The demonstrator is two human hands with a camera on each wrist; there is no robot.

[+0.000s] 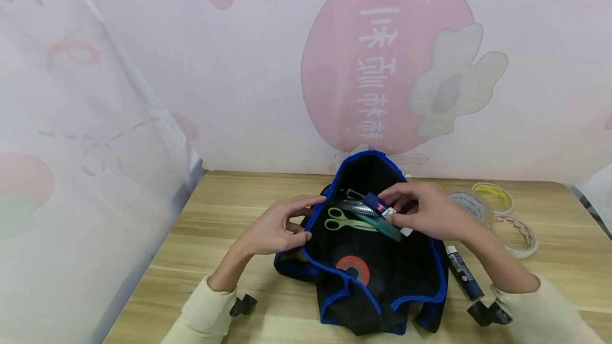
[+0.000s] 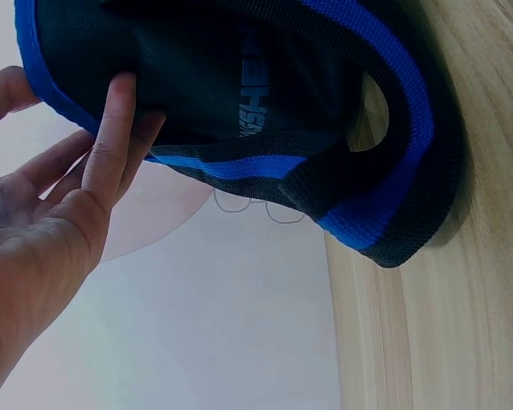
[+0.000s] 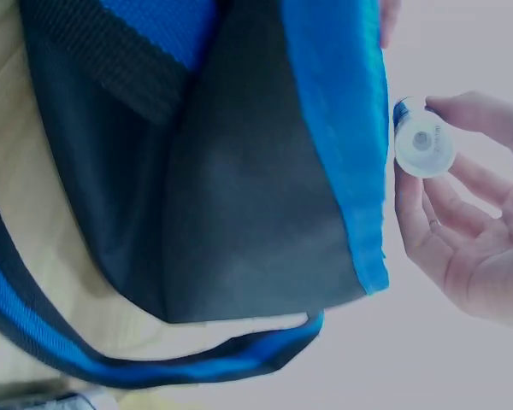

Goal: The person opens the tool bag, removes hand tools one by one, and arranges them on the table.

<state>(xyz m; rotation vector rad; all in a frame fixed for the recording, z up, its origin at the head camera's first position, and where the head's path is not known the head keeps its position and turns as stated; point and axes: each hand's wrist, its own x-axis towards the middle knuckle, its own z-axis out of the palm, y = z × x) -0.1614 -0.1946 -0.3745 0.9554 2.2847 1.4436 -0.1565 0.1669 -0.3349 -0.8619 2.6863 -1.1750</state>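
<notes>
A black tool bag (image 1: 387,264) with blue trim lies with its mouth toward me. My left hand (image 1: 282,224) holds its left rim, and in the left wrist view some fingers (image 2: 111,137) lie along the bag's outside. Over the mouth, my right hand (image 1: 432,211) pinches a dark blue glue stick (image 1: 377,205) between thumb and fingers. The right wrist view shows that glue stick's pale round end (image 3: 423,145). Inside the bag are green-handled scissors (image 1: 337,219), a teal tool (image 1: 384,227) and a red-orange roll (image 1: 354,268). Several metallic items there are partly hidden.
Right of the bag, a second glue stick (image 1: 464,274) lies on the wooden table (image 1: 229,216). Beyond it sit rolls of tape: a clear one (image 1: 466,203), a yellow one (image 1: 494,195) and a white one (image 1: 526,246). A printed curtain (image 1: 258,94) hangs behind the table.
</notes>
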